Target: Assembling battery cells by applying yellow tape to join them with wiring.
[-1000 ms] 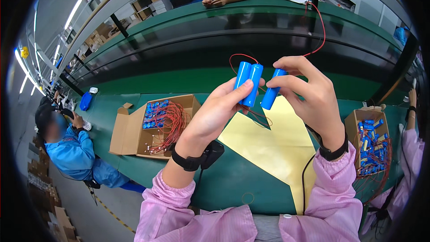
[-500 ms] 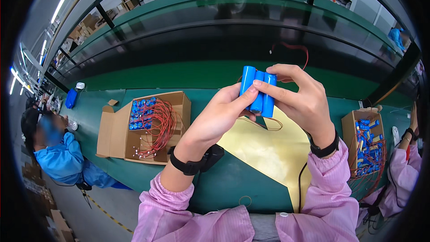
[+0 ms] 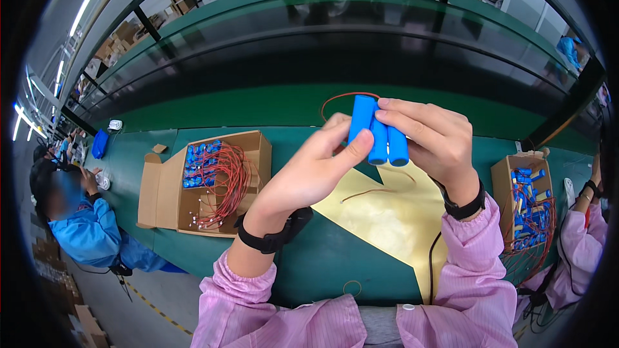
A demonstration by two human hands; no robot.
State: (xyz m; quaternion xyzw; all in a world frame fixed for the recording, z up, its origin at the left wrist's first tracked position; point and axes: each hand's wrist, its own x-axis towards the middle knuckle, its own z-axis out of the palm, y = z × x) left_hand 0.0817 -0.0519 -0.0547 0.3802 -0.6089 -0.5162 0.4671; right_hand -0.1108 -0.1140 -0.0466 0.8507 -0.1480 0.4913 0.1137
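A blue battery pack (image 3: 378,143) of three cylinders side by side is held up between my two hands, over the far part of the bench. My left hand (image 3: 309,167) is closed on its left end, the thumb lying across the front of the cells. From the other side, my right hand (image 3: 442,142) grips the upper right cells with its fingers over their top. A red wire (image 3: 342,95) arches up behind the pack, and a thinner wire (image 3: 377,191) hangs in front of the yellow sheet (image 3: 367,225).
To the left, an open cardboard box (image 3: 261,148) holds blue battery packs with tangled red wires. Another box (image 3: 503,183) of packs stands at the right. A rubber band (image 3: 352,288) lies near the front edge. Co-workers sit left, right and across.
The pack has tilted in my hands so its lower ends now face me more. My right fingers have shifted onto its top. The red wire has swung from the right to the left.
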